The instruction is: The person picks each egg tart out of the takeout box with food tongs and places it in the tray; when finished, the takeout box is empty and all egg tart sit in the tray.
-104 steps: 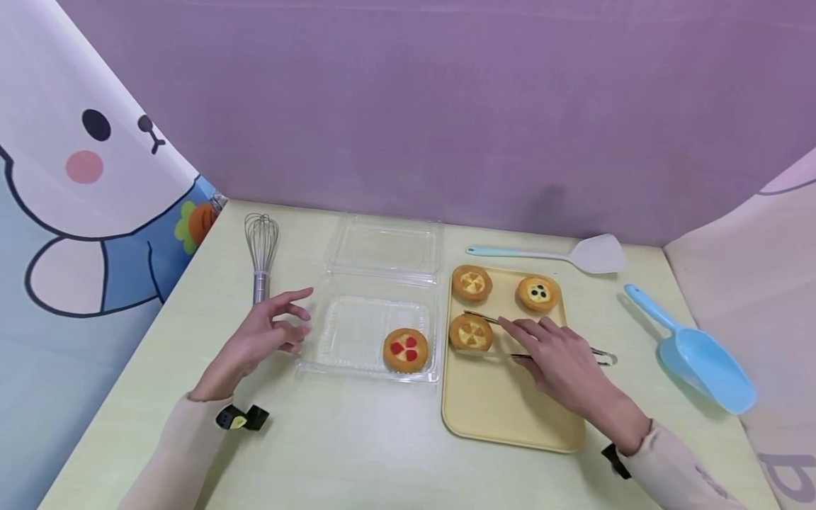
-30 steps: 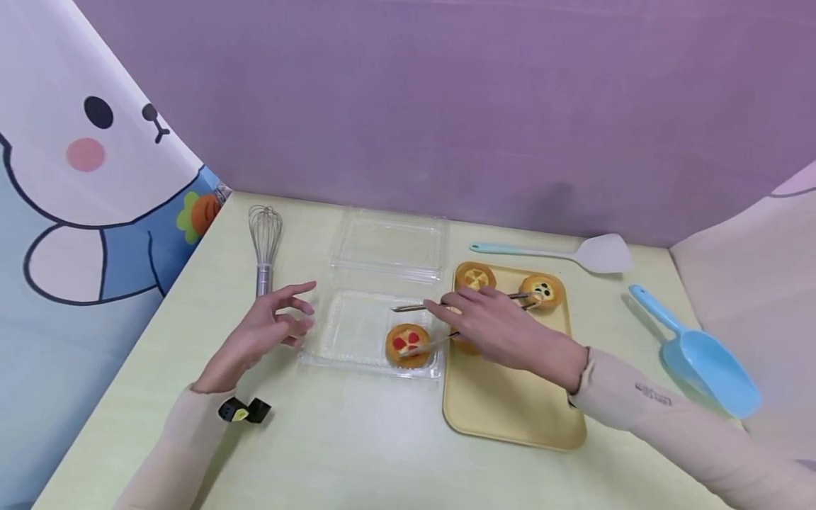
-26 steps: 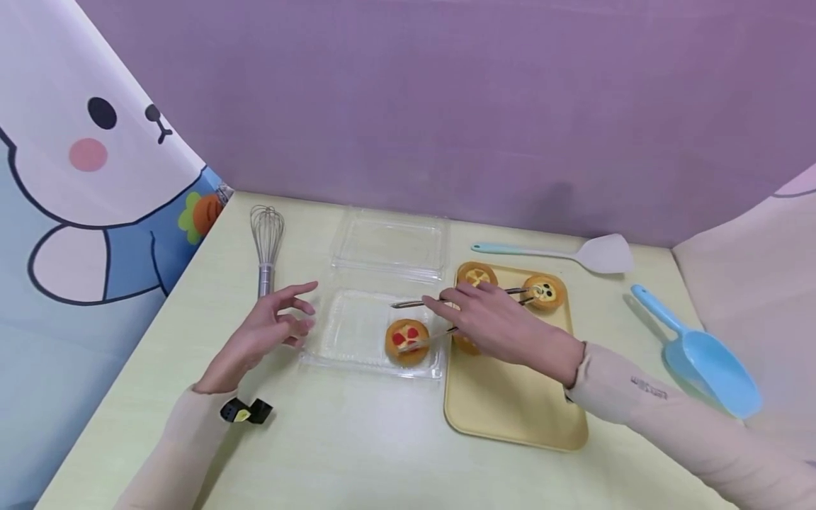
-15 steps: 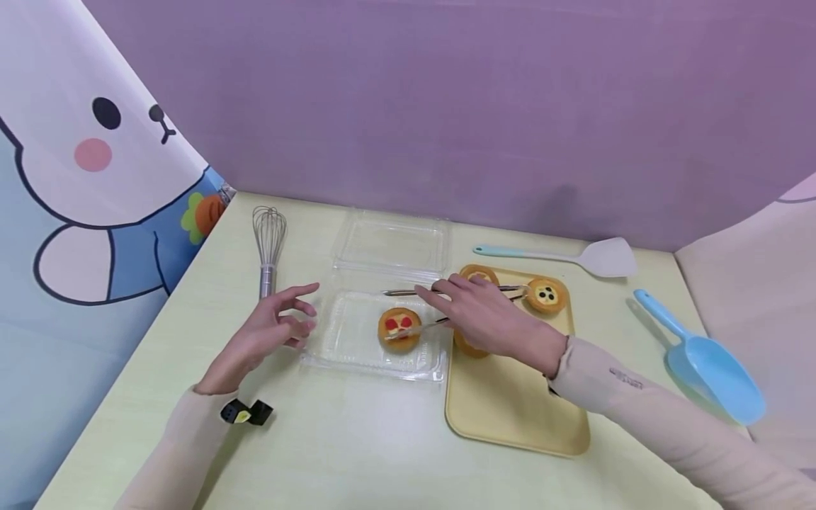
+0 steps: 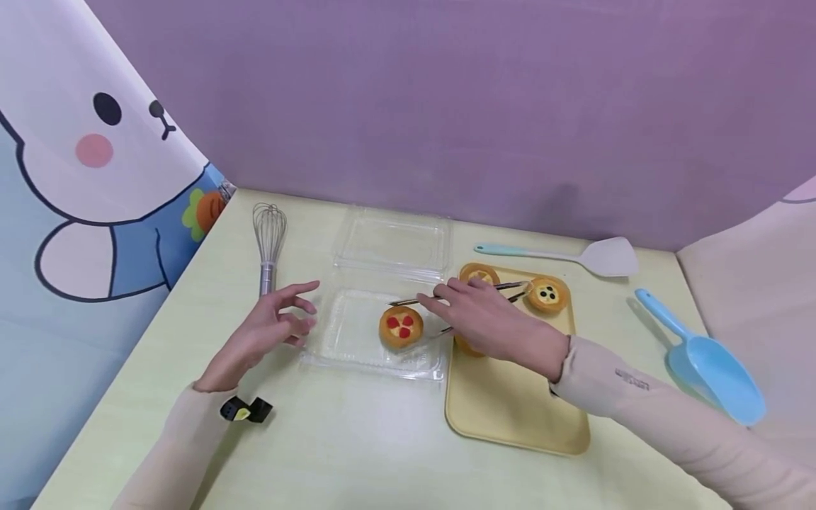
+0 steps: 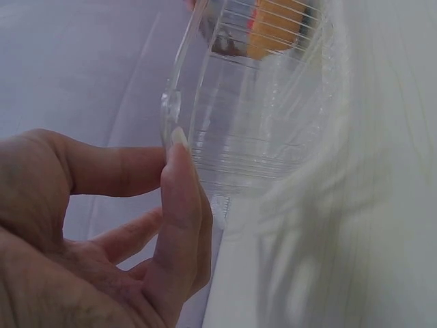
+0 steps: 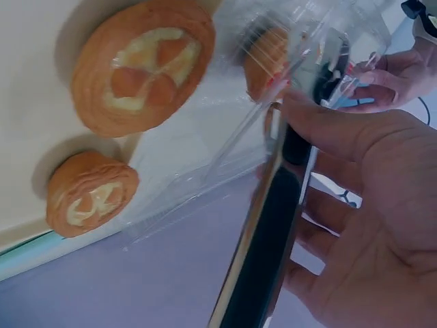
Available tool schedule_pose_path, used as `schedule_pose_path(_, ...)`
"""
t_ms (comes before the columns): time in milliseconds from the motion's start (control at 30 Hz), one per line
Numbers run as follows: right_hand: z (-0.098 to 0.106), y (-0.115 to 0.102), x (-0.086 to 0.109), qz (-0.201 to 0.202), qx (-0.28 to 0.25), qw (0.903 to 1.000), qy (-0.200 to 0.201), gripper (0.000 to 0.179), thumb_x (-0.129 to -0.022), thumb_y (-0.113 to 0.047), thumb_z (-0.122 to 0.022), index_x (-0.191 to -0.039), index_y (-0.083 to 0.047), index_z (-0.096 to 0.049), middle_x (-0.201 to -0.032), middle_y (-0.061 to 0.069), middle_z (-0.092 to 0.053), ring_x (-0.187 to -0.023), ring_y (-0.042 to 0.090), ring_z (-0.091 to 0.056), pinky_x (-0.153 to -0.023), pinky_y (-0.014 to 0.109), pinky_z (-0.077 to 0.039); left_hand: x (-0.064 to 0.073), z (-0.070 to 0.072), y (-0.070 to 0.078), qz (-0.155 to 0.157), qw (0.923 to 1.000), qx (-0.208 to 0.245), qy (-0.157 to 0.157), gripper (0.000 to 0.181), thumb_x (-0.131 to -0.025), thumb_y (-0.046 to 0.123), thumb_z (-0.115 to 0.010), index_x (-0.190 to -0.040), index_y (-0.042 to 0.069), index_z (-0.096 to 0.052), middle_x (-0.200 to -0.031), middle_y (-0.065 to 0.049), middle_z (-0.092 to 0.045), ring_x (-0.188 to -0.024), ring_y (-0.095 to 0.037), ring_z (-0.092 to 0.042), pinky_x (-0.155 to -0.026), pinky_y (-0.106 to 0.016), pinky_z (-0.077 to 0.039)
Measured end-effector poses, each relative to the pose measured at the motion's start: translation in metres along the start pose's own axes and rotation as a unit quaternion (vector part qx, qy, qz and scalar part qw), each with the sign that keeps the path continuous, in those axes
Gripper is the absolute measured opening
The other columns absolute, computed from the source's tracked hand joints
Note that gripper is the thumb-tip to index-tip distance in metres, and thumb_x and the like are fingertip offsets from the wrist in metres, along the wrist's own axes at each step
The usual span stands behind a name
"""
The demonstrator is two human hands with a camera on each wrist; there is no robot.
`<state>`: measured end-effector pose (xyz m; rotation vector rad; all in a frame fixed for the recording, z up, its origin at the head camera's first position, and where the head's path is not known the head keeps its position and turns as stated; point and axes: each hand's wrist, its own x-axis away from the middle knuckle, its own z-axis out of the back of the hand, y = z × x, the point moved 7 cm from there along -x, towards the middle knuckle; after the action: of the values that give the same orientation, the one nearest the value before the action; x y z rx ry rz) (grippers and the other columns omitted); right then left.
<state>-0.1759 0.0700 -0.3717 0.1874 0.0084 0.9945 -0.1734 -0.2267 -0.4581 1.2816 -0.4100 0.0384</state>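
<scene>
My right hand (image 5: 487, 322) grips metal tongs (image 5: 512, 285) over the tray's left edge. The tongs' arms are spread on either side of a tart with red pieces (image 5: 401, 327), inside the clear plastic container (image 5: 344, 333), whose lid lies back. In the right wrist view the tongs' dark grip (image 7: 270, 219) lies along my fingers. My left hand (image 5: 270, 322) hovers at the container's left rim, fingers loosely bent and apart. In the left wrist view its fingertips overlap the rim (image 6: 171, 109); contact is unclear.
On the yellow tray (image 5: 516, 418) sit a black-dotted tart (image 5: 547, 295), an orange-wedge tart (image 5: 479, 272) and another tart (image 5: 468, 346) partly under my hand. A whisk (image 5: 268, 244) lies left, a spatula (image 5: 608, 258) behind, and a blue scoop (image 5: 717, 375) right.
My right hand and the tongs have gone from the tray's tart to the container. The red-topped tart has shifted back and slightly left inside it. My left hand has stayed put.
</scene>
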Motion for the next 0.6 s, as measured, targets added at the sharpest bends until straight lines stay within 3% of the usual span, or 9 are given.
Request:
schedule_pose_path(233, -0.002, -0.005, -0.008, 0.005, 0.038, 0.9993, 0.003, 0.061, -0.092, -0.004, -0.073, -0.149, -0.015, -0.056, -0.124, 0.007, -0.067, -0.11, 0.026, -0.063, -0.083, 0.04, -0.053, 0.0, -0.001, -0.001, -0.002, 1.0, 0.001, 0.0, 0.076, -0.092, -0.004, -0.064, -0.162, 0.009, -0.036, -0.122, -0.022, -0.054, -0.077, -0.019, -0.066, -0.068, -0.033, -0.062)
schedule_pose_path(600, -0.005, -0.005, -0.017, 0.007, 0.066, 0.9978, -0.009, 0.056, -0.095, -0.009, -0.074, -0.147, -0.02, -0.058, -0.124, 0.004, -0.069, -0.111, 0.024, -0.062, -0.08, 0.037, -0.052, 0.001, -0.001, 0.0, 0.002, 1.0, 0.008, 0.0, 0.077, -0.092, -0.005, -0.064, -0.162, 0.01, -0.036, -0.121, -0.02, -0.055, -0.077, -0.019, -0.066, -0.067, -0.031, -0.061)
